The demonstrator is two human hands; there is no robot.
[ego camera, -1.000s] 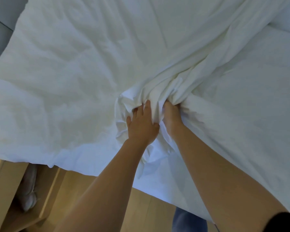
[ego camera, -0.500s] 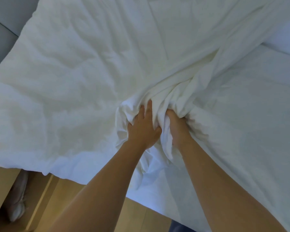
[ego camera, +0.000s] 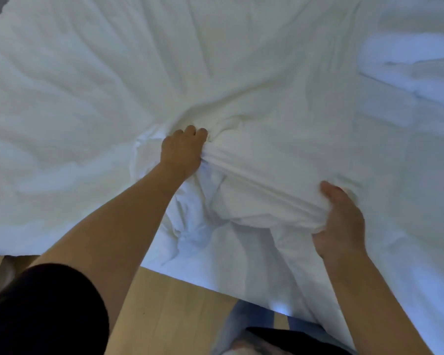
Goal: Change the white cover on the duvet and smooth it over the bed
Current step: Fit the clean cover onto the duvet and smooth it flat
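While both hands are clamping the white cover close to the bed's near edge, a gathered band of cloth is running taut between them. Left hand is gripping one end, fingers curled into the bunch, further in from the edge. Right hand is pinching the other end, thumb on top, fingers wrapped under, nearer the edge. Rest of the cover is lying spread and wrinkled across the bed, draping over the near edge above the wooden floor.
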